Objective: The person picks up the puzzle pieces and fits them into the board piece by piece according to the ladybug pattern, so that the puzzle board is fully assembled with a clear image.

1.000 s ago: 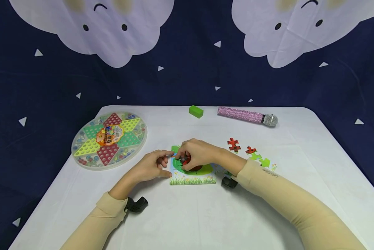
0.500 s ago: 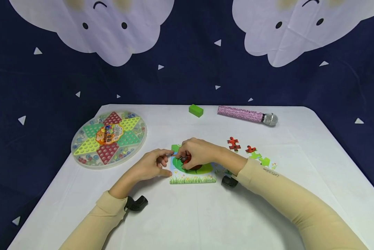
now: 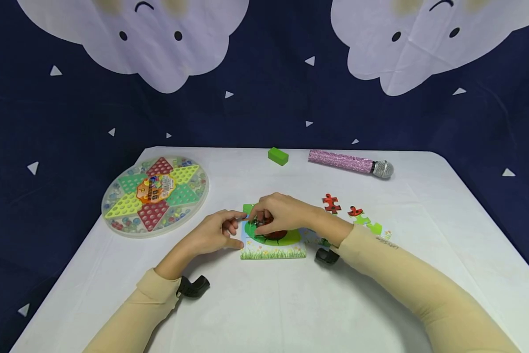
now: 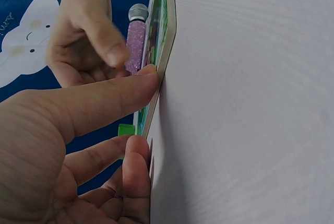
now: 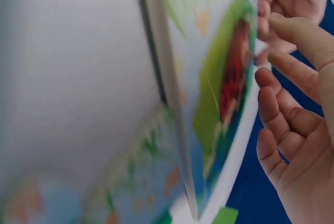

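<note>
A ladybug jigsaw puzzle (image 3: 273,252) lies flat on the white table, its picture set on a green leaf with grass along the bottom. My left hand (image 3: 211,233) touches the puzzle's left edge with thumb and index fingertips, the thumb low and the index higher. In the left wrist view, the left thumb (image 4: 125,91) lies against the board's edge. Over the upper left of the picture hovers my right hand (image 3: 286,213), partly covering the ladybug. The right wrist view shows its fingers (image 5: 302,114) loosely bent with nothing between them.
Loose jigsaw pieces, including a red one (image 3: 331,203) and a green one (image 3: 374,228), lie to the right. Another picture board (image 5: 146,177) sits under the right wrist. A round Chinese checkers set (image 3: 156,196), a green block (image 3: 278,156) and a pink glitter microphone (image 3: 341,162) stand farther back.
My right thumb and fingers have loosened over the ladybug, and the hand has lifted slightly. The left hand stays at the puzzle's left edge.
</note>
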Tool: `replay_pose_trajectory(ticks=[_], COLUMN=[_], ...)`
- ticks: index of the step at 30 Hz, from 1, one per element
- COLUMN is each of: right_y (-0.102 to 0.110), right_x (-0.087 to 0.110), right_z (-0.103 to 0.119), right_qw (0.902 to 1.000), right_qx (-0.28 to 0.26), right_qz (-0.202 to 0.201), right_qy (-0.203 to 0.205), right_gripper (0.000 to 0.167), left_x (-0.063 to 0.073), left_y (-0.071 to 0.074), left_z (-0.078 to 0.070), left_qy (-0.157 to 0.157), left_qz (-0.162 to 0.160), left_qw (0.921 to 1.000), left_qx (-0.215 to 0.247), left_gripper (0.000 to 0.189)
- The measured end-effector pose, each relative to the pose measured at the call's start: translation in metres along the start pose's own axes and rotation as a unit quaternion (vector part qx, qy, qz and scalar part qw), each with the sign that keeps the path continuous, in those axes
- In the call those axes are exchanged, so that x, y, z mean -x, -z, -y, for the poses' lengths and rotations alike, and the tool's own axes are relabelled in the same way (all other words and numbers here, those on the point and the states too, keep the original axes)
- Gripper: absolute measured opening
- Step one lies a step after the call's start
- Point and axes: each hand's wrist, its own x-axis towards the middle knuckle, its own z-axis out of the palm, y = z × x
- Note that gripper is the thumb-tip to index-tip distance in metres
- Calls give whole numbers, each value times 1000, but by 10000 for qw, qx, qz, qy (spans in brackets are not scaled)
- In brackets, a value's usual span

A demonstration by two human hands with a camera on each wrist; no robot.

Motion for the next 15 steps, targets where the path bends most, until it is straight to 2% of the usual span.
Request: replay_pose_trajectory(ticks=[7,15], right_y=[26,47], right_x=[21,54], right_z=[-15,-39], right_qw=[9990,9949], right_qx=[-141,-142], right_qz=[-386,-703], right_qy=[-195,-711], right_gripper=[32,35], left_x=[-2,0], left_y=[-1,-1], left_z=[-2,1], left_qy=[-126,-60], left_qz=[-87,-78], left_qw=[9999,10000], left_qx=[29,-9], left_gripper=[72,75])
